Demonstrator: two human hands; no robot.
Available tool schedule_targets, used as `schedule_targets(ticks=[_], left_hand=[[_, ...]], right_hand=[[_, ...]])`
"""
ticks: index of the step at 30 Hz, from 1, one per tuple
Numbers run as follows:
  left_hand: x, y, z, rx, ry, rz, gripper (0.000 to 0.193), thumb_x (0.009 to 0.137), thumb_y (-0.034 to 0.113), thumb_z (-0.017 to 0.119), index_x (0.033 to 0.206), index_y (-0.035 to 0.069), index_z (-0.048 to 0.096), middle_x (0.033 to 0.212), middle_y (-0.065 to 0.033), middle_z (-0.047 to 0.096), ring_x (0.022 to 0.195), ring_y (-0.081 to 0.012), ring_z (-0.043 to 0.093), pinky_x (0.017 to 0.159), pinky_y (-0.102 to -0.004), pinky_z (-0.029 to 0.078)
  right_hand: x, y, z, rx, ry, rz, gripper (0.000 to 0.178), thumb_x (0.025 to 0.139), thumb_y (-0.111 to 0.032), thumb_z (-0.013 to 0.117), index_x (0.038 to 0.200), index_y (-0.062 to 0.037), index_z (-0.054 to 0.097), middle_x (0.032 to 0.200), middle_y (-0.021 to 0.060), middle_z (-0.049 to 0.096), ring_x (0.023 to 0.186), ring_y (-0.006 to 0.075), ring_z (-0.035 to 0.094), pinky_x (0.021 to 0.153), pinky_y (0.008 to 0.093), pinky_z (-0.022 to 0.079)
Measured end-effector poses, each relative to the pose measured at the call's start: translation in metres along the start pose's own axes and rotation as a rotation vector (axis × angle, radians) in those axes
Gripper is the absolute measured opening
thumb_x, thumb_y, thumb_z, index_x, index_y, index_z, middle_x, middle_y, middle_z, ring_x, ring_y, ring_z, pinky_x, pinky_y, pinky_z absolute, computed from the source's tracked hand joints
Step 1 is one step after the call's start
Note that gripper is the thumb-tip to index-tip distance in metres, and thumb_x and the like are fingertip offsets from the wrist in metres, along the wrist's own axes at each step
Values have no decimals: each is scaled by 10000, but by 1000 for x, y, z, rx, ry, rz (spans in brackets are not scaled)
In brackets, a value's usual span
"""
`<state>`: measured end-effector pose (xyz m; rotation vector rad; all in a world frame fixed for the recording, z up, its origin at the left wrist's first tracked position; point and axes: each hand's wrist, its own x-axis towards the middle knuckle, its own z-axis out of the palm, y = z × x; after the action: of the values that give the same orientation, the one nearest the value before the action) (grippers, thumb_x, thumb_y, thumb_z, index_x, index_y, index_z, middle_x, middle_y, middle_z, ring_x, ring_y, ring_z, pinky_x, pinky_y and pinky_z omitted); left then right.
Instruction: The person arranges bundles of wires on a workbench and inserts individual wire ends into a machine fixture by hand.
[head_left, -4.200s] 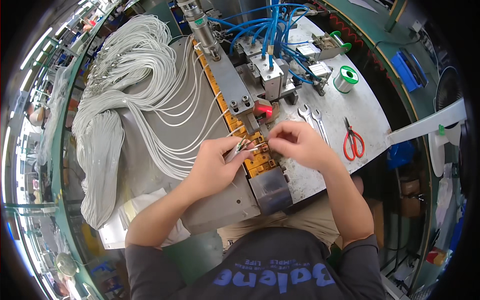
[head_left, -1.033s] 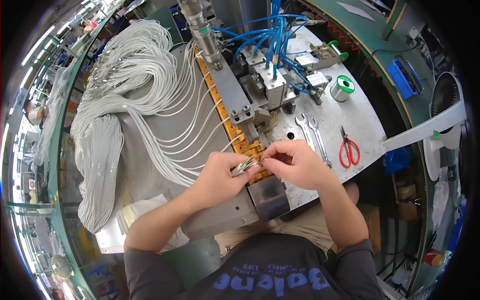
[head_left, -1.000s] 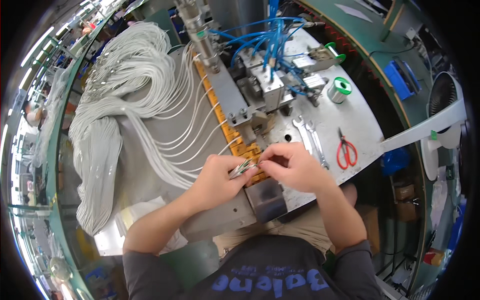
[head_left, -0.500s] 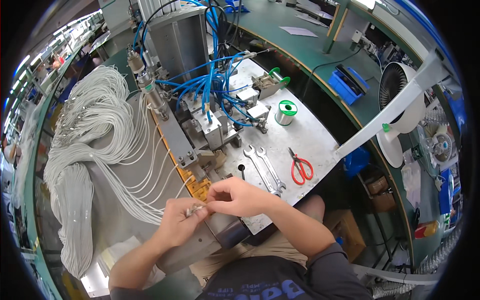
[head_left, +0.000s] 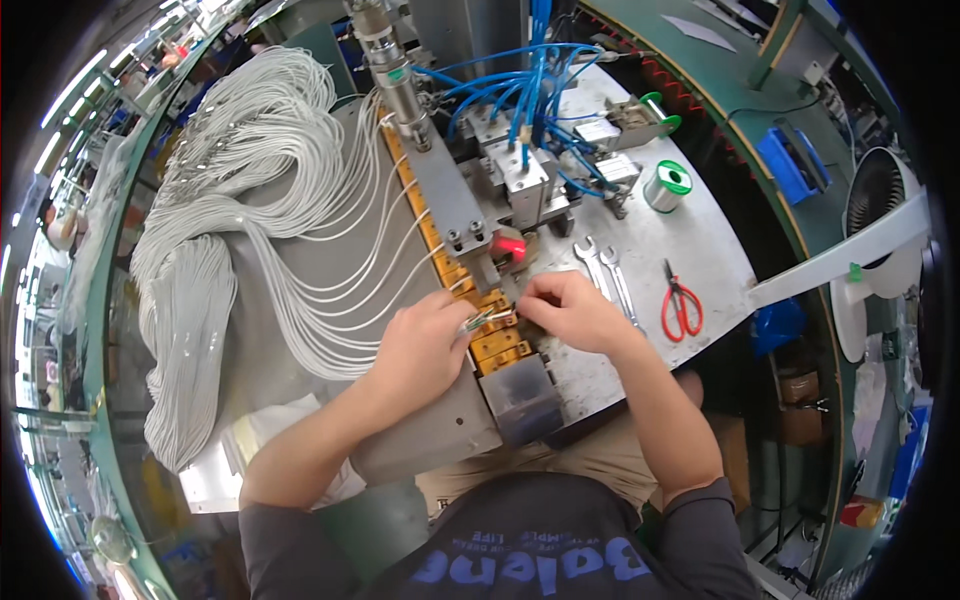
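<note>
Over the metal-topped desk (head_left: 710,230), beside a broad heap of white cables (head_left: 250,140), the left hand (head_left: 415,345) is closed, its thumb and fingers pinching a small bunch of cable ends (head_left: 479,322). The right hand (head_left: 568,312) is half curled, thumb and forefinger drawn close together just beyond that bunch; whether they grip anything, I cannot tell. The bunch sits at the yellow track (head_left: 503,352) (the strip of blocks running under the machine's grey bar (head_left: 445,190)), with one white tip pointing across it toward the right hand.

Compared with half a second ago, the whole view has swung, so the desk lies higher and further right in it. The hands, pressed together then, now stand slightly apart — the cable ends show between them — and a small red part (head_left: 511,248) has appeared bright at the end of the bar.

The left palm is hidden behind the back of its own hand, along with most of the bunch. The fine wires at the tips blur together — too small to count.
</note>
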<state>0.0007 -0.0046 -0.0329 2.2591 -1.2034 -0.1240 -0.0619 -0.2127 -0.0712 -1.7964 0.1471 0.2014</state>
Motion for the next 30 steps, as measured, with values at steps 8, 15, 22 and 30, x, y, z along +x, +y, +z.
schedule_targets(ticks=[8,15,22,30], left_hand=[[-7,11,2,271,-166,-5,252,738,-6,587,989,3,569,890,-161,586,692,-340,598,620,-412,492],[3,2,-12,-547,-46,-168,174,871,13,547,1035,-3,601,923,-108,643,716,-147,610,632,-260,478],[3,8,-26,-660,-138,-335,156,884,46,568,1013,-33,602,854,-51,633,681,-65,542,630,-218,454],[3,15,-21,-292,82,-8,135,879,112,605,919,-13,638,693,14,590,616,-33,469,570,-209,405]], right_hand=[[10,9,-3,345,-145,134,156,850,-159,588,784,-20,616,598,-11,517,511,56,422,470,226,332],[-8,-14,-5,330,108,90,129,870,-110,565,787,-17,596,603,-21,513,524,34,438,466,200,330],[-10,-37,23,86,-36,-208,84,851,-57,585,836,25,596,653,-17,554,578,13,485,502,206,388],[-22,-43,21,293,42,-97,89,854,-60,588,851,28,604,677,-7,572,581,34,498,520,205,399]])
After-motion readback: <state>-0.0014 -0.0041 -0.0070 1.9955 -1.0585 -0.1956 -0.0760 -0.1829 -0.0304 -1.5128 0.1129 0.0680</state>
